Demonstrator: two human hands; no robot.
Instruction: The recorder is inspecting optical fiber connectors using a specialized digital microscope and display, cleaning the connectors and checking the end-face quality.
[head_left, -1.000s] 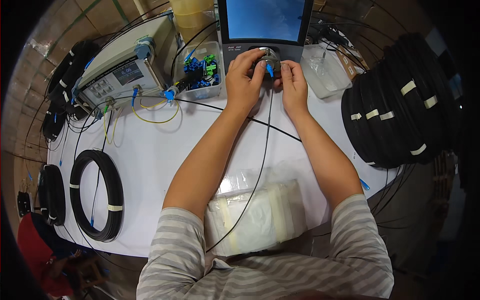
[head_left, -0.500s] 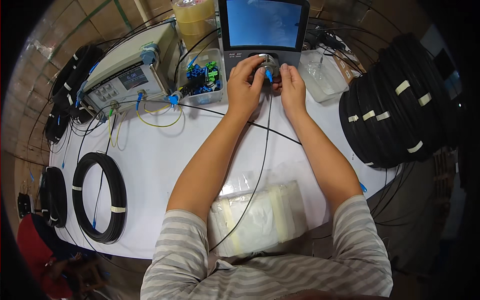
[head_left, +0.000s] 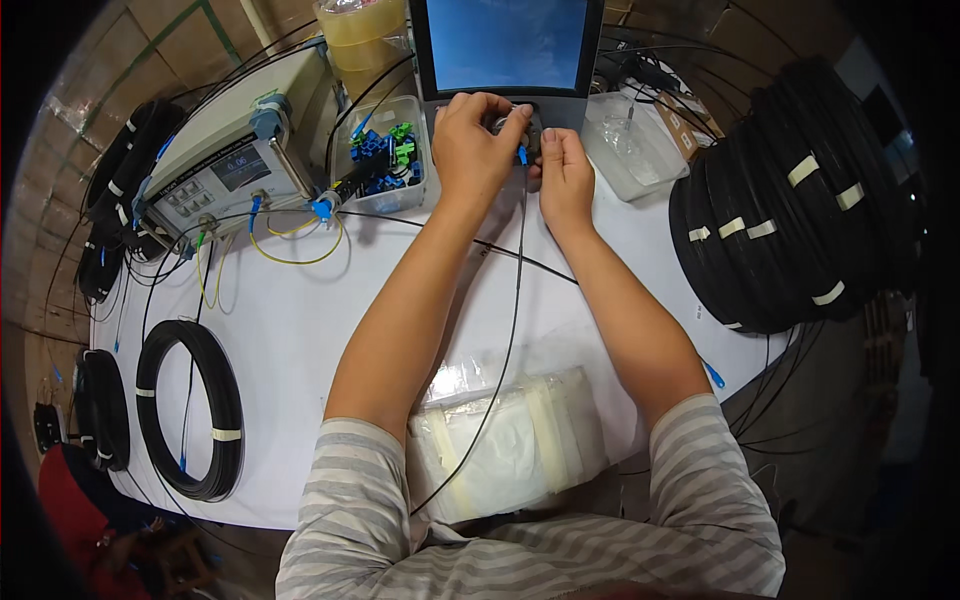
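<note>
Left hand pinches the blue connector into the inspection scope; right hand curls closed, steadying the black cable on the surface.

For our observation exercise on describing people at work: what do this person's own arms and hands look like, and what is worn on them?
Both forearms are bare from above the elbow down. The left hand and right hand wear no gloves, and no rings, watch or bracelet can be seen. Short sleeves, the left sleeve and right sleeve, belong to a shirt with thin grey and white horizontal stripes. No markings show on the arms.
</note>
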